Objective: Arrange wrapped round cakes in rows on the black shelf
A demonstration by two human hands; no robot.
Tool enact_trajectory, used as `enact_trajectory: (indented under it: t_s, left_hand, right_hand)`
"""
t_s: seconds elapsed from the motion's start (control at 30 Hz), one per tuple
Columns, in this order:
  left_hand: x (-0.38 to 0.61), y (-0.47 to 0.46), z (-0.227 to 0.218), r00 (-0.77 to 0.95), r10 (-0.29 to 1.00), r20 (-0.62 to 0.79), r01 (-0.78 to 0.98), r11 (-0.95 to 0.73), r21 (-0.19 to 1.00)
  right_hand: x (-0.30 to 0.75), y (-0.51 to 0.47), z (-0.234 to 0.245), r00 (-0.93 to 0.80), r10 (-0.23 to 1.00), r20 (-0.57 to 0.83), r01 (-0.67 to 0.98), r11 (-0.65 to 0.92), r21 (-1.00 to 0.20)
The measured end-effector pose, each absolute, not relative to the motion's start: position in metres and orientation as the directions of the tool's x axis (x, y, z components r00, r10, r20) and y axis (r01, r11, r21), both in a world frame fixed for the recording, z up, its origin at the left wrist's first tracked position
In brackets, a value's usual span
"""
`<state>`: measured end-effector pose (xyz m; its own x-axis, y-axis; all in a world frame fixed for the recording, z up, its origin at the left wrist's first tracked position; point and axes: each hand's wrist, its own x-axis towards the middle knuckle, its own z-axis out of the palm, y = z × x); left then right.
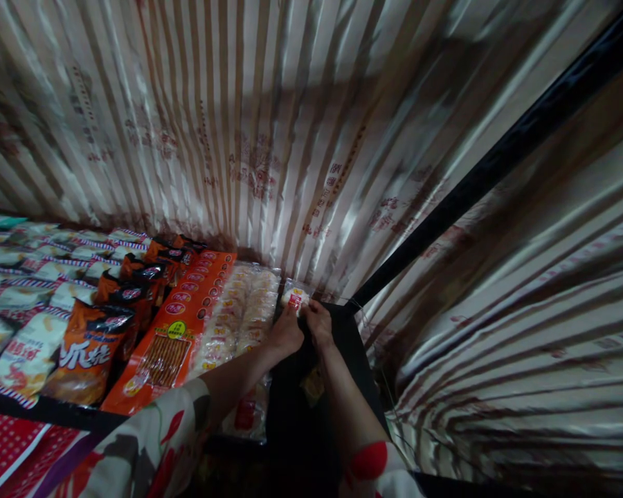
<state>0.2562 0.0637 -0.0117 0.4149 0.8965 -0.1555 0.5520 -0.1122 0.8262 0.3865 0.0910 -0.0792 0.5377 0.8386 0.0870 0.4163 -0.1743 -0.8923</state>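
My left hand [286, 330] and my right hand [318, 321] meet at the far right end of a dark shelf [350, 346]. Both pinch a small clear snack packet [293, 297] with a red label, which rests against the striped curtain. Just left of it lies a row of similar clear packets of pale biscuits [241, 311]. My sleeves are white with red flowers.
Left of the biscuits lie a long orange box [174, 332], orange-brown snack bags [91, 349] and white-red bags [25, 346]. A striped fabric curtain [249, 131] closes the back and right. A black pole [498, 155] slants up from the shelf corner.
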Motion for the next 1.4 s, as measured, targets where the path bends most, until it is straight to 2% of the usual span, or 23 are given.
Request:
enact_trajectory:
  t_s: [0.2, 0.7, 0.83, 0.97, 1.13, 1.4]
  left_hand:
    - [0.261, 0.07, -0.022, 0.43, 0.897, -0.106, 0.455, -0.113, 0.883]
    - [0.262, 0.078, -0.02, 0.419, 0.894, -0.158, 0.44, -0.048, 0.897]
    - [0.262, 0.078, -0.018, 0.42, 0.884, -0.207, 0.455, -0.008, 0.89]
    - [0.26, 0.078, -0.017, 0.425, 0.884, -0.193, 0.439, -0.015, 0.898]
    - [0.259, 0.078, -0.018, 0.432, 0.89, -0.147, 0.4, -0.043, 0.916]
    - [0.26, 0.08, -0.018, 0.405, 0.894, -0.19, 0.468, -0.025, 0.883]
  right_hand:
    - [0.384, 0.102, -0.077, 0.561, 0.826, 0.047, 0.401, -0.222, -0.889]
    - [0.379, 0.116, -0.069, 0.562, 0.827, -0.002, 0.449, -0.307, -0.839]
    - [0.376, 0.117, -0.064, 0.563, 0.826, 0.041, 0.477, -0.284, -0.832]
    - [0.37, 0.116, -0.063, 0.606, 0.792, 0.075, 0.493, -0.3, -0.817]
    - [0.363, 0.114, -0.062, 0.609, 0.789, 0.076, 0.518, -0.323, -0.792]
    - [0.358, 0.114, -0.064, 0.639, 0.765, 0.078, 0.499, -0.335, -0.799]
